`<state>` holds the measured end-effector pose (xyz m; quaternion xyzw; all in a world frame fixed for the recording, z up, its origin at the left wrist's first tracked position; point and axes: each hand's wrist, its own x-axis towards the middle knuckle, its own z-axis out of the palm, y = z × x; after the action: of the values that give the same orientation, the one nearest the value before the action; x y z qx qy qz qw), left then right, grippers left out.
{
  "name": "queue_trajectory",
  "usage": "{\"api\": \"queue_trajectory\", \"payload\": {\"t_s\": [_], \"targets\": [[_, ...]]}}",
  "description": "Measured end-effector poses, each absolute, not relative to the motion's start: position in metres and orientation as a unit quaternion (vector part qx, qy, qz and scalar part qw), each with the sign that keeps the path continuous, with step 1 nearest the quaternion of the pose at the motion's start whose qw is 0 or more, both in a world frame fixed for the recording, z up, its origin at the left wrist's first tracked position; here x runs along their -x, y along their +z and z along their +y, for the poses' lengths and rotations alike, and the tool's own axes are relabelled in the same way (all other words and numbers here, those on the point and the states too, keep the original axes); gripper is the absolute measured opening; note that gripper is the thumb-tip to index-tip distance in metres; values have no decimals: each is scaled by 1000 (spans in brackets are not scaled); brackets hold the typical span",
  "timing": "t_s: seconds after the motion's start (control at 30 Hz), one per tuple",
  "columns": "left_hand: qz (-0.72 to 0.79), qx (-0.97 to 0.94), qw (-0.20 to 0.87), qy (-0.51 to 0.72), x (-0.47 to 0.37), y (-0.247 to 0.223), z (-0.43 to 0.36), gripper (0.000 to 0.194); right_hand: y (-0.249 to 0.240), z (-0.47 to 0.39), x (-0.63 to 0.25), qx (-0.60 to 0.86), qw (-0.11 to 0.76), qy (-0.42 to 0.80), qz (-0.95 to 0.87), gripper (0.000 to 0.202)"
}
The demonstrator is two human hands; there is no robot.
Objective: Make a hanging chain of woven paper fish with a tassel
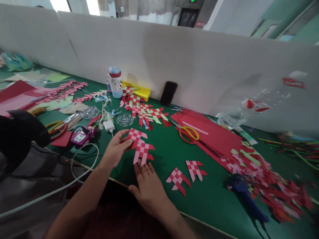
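My left hand (115, 149) pinches a red-and-pink woven paper fish (136, 134) between thumb and fingers, above the green table near its front edge. A second woven paper fish (143, 149) overlaps it at the lower right; whether the two are joined I cannot tell. Just below, my right hand (149, 186) is open, palm down, its fingers stretched out at the second fish's tail tips. To its right lie two more woven fish, one nearer (177, 178) and one farther off (194, 168). A pile of checked paper fish (142, 108) lies further back.
Yellow-and-red scissors (188, 133) rest on red paper sheets (216, 131). Paper scraps (269, 182) and a blue hot glue gun (245, 197) lie at right. A phone (168, 93) leans on the partition. A white cable (59, 190) crosses at left, near a purple device (83, 136).
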<state>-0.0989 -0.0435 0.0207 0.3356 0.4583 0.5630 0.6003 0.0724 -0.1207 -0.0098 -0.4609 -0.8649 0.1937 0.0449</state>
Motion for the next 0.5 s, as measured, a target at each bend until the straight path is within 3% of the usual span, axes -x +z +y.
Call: {"api": "queue_trajectory", "payload": {"t_s": [0.2, 0.5], "targets": [[463, -418, 633, 459, 73, 7, -42, 54, -20, -159, -90, 375, 51, 172, -909, 69], [497, -594, 490, 399, 40, -11, -28, 44, -33, -186, -158, 415, 83, 94, -901, 63]]}}
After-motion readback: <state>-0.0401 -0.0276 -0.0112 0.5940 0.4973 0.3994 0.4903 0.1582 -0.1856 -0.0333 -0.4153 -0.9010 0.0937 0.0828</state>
